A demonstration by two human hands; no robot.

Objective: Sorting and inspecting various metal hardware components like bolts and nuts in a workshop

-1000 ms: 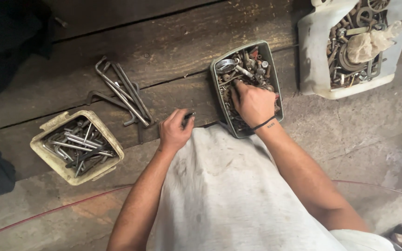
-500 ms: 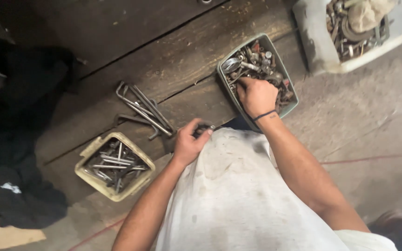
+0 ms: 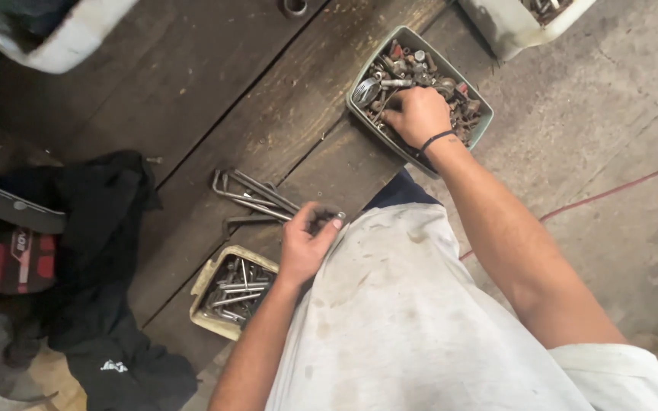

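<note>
We're looking down at a dark, rough plank workbench (image 3: 215, 99), grain running diagonally. Our right hand (image 3: 419, 114) is buried in a grey-green rectangular tray (image 3: 362, 82) sitting at the bench's edge, fingers curled down into a heap of rusty nuts, bolts and washers (mixed sizes, mostly brown and dull silver). Can't tell if it's actually pinching one piece or just raking through. There's a thin black band on that wrist.

Our left hand (image 3: 305, 245) rests on the same edge of the bench, closer to our body, loosely curled around a small dark metal bit (image 3: 327, 219) poking out by the fingertips. Just beside it lie some long bent steel rods (image 3: 257, 199), hooked at one end, smooth and grey.

Next to the left wrist is a beat-up cream tub (image 3: 204, 283) with chipped rims, holding long straight bolts and pins laid roughly parallel.

A white plastic bin (image 3: 500, 27) with more metal scrap sits past the tray at the top edge. A crumpled black cloth (image 3: 104, 221) hangs off the far left side of the bench. Our shirt is off-white and smudged.
</note>
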